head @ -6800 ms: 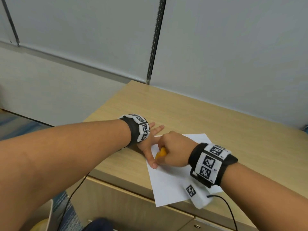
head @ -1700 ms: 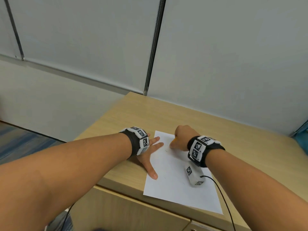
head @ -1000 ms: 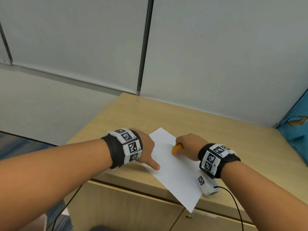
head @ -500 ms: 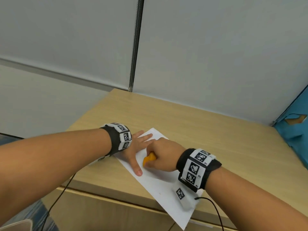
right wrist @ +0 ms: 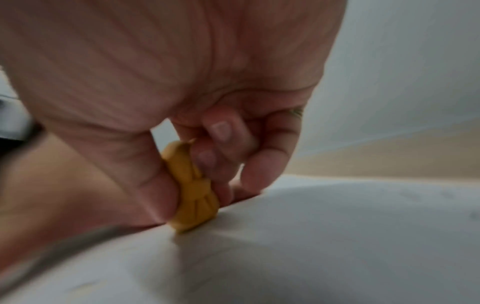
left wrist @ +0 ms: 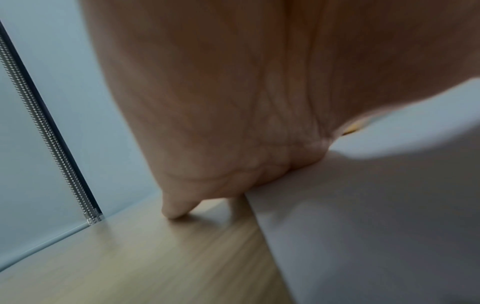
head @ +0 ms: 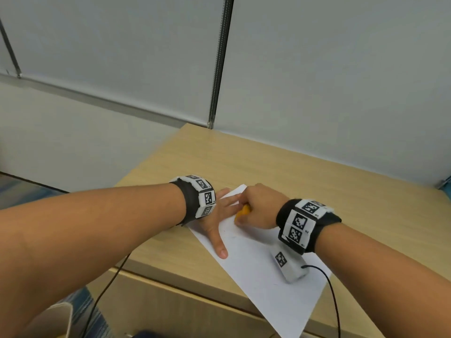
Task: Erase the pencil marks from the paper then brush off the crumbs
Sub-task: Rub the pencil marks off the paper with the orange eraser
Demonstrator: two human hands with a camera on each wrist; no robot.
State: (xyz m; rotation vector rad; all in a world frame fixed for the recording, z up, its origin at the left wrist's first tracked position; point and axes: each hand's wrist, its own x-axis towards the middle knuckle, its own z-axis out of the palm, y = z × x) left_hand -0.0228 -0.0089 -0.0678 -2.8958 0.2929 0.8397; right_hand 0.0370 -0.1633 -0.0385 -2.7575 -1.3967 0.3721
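Note:
A white sheet of paper [head: 256, 269] lies askew on the wooden desk [head: 317, 191], its near corner hanging over the front edge. My left hand [head: 219, 215] lies flat on the paper's left part, fingers straight, pressing it down. My right hand [head: 258, 208] pinches an orange eraser [head: 242, 211] between thumb and fingers; in the right wrist view the eraser [right wrist: 193, 195] has its tip on the paper [right wrist: 311, 246]. Faint pencil marks [head: 231, 234] show just in front of the eraser. In the left wrist view my palm [left wrist: 233, 123] rests on the paper's edge.
The desk stands against a grey partition wall [head: 317, 81] with a metal strip [head: 219, 69]. Its left edge and front edge are close to my hands. A black cable [head: 334, 303] runs from my right wrist camera across the paper.
The eraser in my right hand has shifted slightly farther up the paper since half a second ago. My left hand still presses the sheet flat beside it.

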